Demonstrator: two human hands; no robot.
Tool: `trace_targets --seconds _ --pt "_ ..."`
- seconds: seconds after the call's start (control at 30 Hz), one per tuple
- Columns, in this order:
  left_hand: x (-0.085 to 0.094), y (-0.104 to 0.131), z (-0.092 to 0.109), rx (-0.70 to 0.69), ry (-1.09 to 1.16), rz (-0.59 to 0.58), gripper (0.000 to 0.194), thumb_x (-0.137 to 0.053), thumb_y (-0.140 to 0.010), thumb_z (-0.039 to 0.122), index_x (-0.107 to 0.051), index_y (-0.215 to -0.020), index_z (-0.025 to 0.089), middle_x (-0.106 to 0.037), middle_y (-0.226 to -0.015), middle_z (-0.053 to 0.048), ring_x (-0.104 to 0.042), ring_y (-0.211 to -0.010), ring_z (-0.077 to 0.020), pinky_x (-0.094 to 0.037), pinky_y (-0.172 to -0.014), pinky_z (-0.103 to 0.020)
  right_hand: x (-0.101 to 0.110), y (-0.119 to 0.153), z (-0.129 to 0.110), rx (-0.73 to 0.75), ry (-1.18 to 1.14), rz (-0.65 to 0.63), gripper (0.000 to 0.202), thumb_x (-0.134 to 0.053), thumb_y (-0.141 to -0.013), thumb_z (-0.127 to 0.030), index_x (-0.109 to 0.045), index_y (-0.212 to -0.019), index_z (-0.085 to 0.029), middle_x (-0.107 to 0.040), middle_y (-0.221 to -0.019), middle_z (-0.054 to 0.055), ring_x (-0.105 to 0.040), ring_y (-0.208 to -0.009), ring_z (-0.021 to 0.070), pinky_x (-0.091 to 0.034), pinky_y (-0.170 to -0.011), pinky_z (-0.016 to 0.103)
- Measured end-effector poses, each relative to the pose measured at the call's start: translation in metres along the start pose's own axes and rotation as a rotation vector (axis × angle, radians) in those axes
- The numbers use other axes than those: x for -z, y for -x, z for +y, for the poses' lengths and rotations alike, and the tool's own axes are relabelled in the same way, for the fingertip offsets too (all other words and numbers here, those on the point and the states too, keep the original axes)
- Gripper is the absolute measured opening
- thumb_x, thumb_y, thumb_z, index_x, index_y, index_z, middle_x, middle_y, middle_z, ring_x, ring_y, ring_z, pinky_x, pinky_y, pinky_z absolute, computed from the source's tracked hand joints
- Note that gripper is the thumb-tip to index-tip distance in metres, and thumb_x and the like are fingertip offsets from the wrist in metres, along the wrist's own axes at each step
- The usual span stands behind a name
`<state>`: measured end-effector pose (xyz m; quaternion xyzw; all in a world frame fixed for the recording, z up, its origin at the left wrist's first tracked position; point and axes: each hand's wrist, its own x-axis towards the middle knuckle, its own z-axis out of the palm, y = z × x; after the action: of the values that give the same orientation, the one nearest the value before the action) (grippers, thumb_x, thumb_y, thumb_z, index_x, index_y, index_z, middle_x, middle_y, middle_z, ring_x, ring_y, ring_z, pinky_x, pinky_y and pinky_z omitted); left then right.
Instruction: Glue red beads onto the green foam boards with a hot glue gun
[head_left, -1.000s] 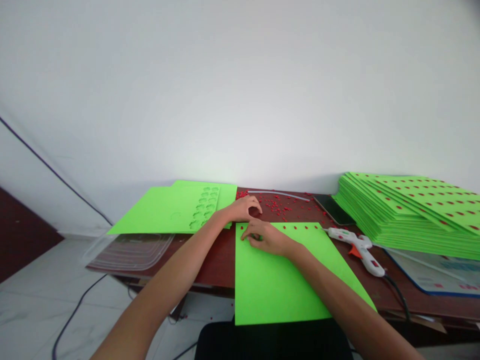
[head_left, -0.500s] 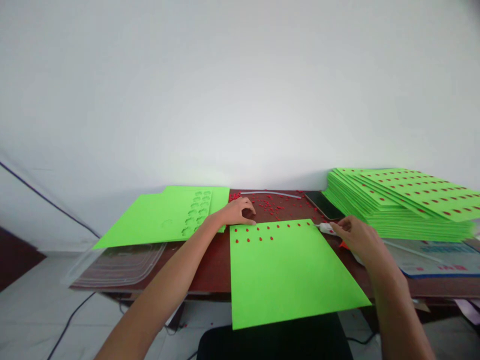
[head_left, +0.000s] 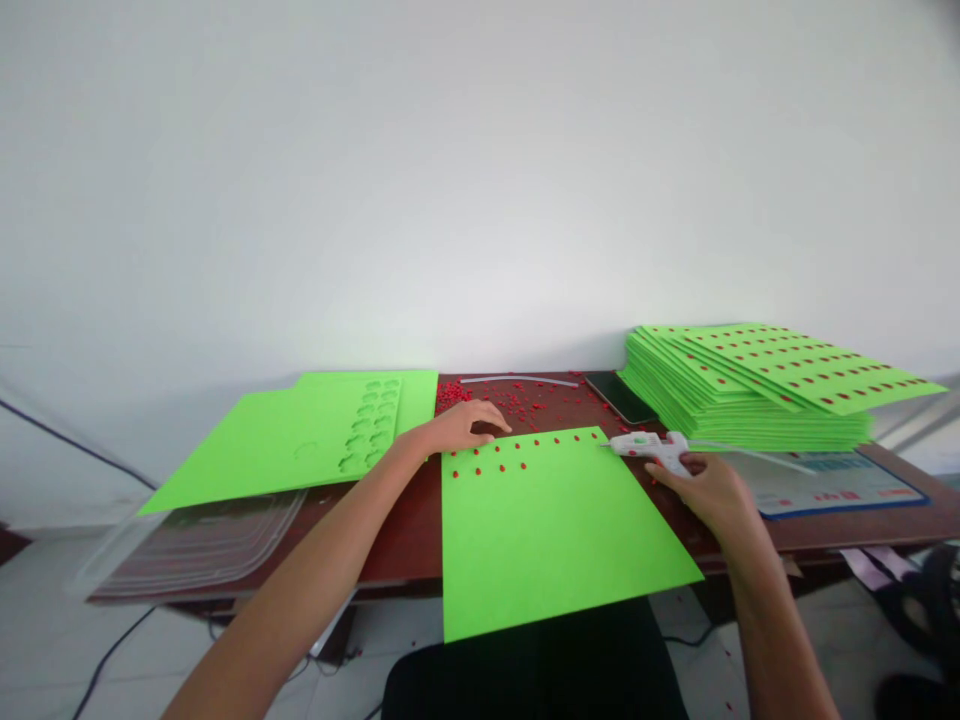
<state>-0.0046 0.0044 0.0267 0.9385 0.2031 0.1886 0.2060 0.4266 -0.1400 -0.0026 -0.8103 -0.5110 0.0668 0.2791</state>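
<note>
A green foam-like sheet [head_left: 555, 540] lies in front of me, its near edge hanging over the table's front. Red dots form a row along its far edge, with a shorter second row at the left. My left hand [head_left: 466, 424] rests at the sheet's far left corner, fingers curved and apart from the thumb, nothing visible in them. In my right hand [head_left: 709, 490] is a white glue gun [head_left: 637, 443], gripped by its handle. Its nozzle points left, close over the sheet's far right corner, and a long glue stick [head_left: 757, 457] sticks out behind.
Loose red pieces [head_left: 525, 400], a thin pale stick [head_left: 519, 379] and a phone [head_left: 621, 397] lie at the back. A stack of dotted green sheets [head_left: 697, 400] stands right. More green sheets [head_left: 247, 440] lie left over a clear plastic lid [head_left: 202, 545].
The glue gun has turned in my right hand, so its body and rear glue stick now show, with the nozzle over the sheet's corner. My left hand stays by the far edge. The view has shifted.
</note>
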Motion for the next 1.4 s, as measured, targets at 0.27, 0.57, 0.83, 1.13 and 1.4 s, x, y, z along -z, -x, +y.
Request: trace_targets --seconds 0.27,0.57,0.83,1.13,1.4 --pt "-0.006 -0.003 0.0 0.024 -0.111 -0.036 0.037 -0.059 -0.093 0.019 -0.072 -0.124 0.034 -0.065 -0.127 -0.004 -0.057 -0.117 -0.0215 -0.037 -0.11 -0.041 0.02 0.005 -0.03 0.18 -0.164 -0.347 0.055 -0.063 -0.074 -0.072 -0.059 -0.062 -0.018 -0.056 -0.055 0.001 -0.045 -0.049 0.0138 -0.029 -0.047 0.027" --pt "-0.013 -0.002 -0.006 0.036 -0.133 -0.02 0.037 -0.061 -0.09 0.015 -0.075 -0.12 0.032 -0.062 -0.129 -0.004 -0.056 -0.118 -0.0225 -0.038 -0.11 -0.041 -0.001 -0.001 -0.079 0.365 -0.212 -0.562 0.059 -0.069 -0.068 -0.074 -0.058 -0.063 -0.017 -0.05 -0.056 -0.001 -0.043 -0.054 0.0128 -0.028 -0.048 0.024" --pt "-0.012 -0.003 -0.004 0.026 -0.132 -0.008 0.03 -0.064 -0.093 0.024 -0.075 -0.12 0.031 -0.063 -0.127 -0.006 -0.057 -0.117 -0.0228 -0.04 -0.107 -0.041 -0.016 -0.001 -0.072 0.345 -0.107 -0.561 0.057 -0.063 -0.071 -0.074 -0.052 -0.063 -0.018 -0.048 -0.059 -0.001 -0.04 -0.053 0.0117 -0.024 -0.048 0.025" --pt "-0.012 -0.002 -0.007 0.015 -0.119 -0.014 0.029 -0.065 -0.094 0.028 -0.074 -0.122 0.032 -0.062 -0.128 -0.006 -0.056 -0.118 -0.023 -0.04 -0.108 -0.041 -0.017 -0.002 -0.069 0.394 -0.071 -0.584 0.052 -0.055 -0.078 -0.069 -0.05 -0.065 -0.019 -0.048 -0.061 0.0 -0.04 -0.053 0.0119 -0.024 -0.048 0.026" --pt "-0.012 -0.002 -0.005 0.021 -0.13 -0.009 0.028 -0.065 -0.094 0.028 -0.074 -0.121 0.032 -0.063 -0.127 -0.006 -0.056 -0.117 -0.0233 -0.04 -0.107 -0.041 -0.022 -0.004 -0.065 0.43 -0.064 -0.554 0.052 -0.054 -0.079 -0.069 -0.048 -0.063 -0.02 -0.048 -0.06 0.001 -0.04 -0.053 0.0126 -0.023 -0.048 0.026"
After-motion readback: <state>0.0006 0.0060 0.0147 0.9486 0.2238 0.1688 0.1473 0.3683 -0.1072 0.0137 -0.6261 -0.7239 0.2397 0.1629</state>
